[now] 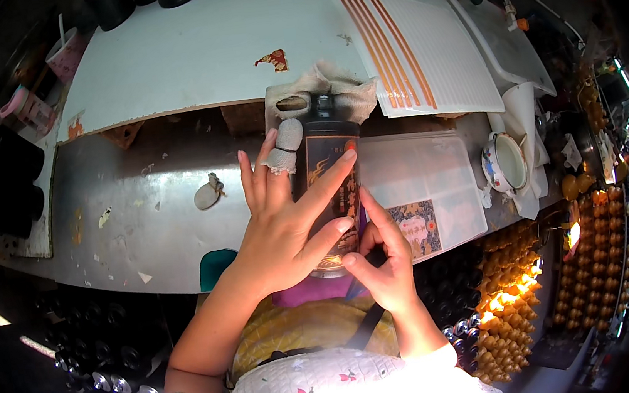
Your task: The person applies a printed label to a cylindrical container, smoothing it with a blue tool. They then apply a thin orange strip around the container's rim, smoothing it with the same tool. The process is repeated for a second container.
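Observation:
A dark bottle (342, 195) with a black and gold label lies in front of me, its neck pointing away onto a crumpled whitish cloth (328, 80). My left hand (275, 228) rests across the label with fingers spread. Its index fingertip touches a small red spot near the label's upper right. Another finger wears a grey-white cloth wrap tied with a dark band. At the bottle's lower right side, my right hand (390, 261) grips with its thumb near the base. Its index finger reaches along the side, and the other fingers are curled and partly hidden.
A white sheet (461, 55) bearing orange-red strips lies on the pale board (197, 54). Right of the bottle is a clear plastic sleeve (435, 167) over a printed label. An enamel mug (508, 163) stands farther right. Several gold bottles (507, 283) crowd the lower right.

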Available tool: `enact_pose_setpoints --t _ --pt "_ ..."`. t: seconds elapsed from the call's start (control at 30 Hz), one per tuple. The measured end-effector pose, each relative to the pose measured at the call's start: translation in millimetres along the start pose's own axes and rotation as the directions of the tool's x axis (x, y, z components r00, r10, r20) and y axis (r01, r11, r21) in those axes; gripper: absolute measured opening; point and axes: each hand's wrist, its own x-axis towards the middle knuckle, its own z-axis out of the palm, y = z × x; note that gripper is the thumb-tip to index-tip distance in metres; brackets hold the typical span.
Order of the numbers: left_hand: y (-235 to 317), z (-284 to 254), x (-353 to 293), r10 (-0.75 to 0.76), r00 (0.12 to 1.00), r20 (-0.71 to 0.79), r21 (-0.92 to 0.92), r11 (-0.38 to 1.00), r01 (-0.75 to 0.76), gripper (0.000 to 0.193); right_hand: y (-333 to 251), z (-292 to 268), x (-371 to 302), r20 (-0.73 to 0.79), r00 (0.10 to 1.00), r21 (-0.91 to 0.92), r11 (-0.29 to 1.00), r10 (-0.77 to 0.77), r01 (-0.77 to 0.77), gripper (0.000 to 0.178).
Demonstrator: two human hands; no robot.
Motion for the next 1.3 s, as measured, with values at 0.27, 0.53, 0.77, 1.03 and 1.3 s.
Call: enact_pose_setpoints --t 0.27,0.53,0.77,1.03,1.3 --pt "-17.6 3.2 11.8 0.038 0.997 -0.069 -0.056 0.998 -0.042 0.053 0.1 -1.4 1.8 0.028 0.999 0.017 0.999 -0.043 0.043 0.086" --pt "-32.8 5.1 27.1 -0.02 0.943 -0.332 0.11 0.992 0.06 0.049 10.8 0.3 1.6 -0.005 0.996 -0.016 0.996 -0.092 0.092 0.088" --pt "-5.2 14.5 -26.6 0.17 0.982 -0.085 0.094 0.982 -0.162 0.068 16.6 0.5 1.8 -0.036 0.996 0.059 0.995 -0.084 0.086 0.061" --pt "-6.6 -2.0 -49.5 -0.014 1.0 -0.003 -0.006 1.0 0.014 0.089 -15.1 -13.4 -5.8 0.131 0.97 -0.066 0.978 0.204 -0.197 0.049" --pt "-8.2 15.4 -55.8 -0.091 0.989 0.116 -0.048 0.994 0.097 0.121 8.2 -19.8 -8.3 0.013 1.0 0.037 0.999 -0.005 0.005 0.047"
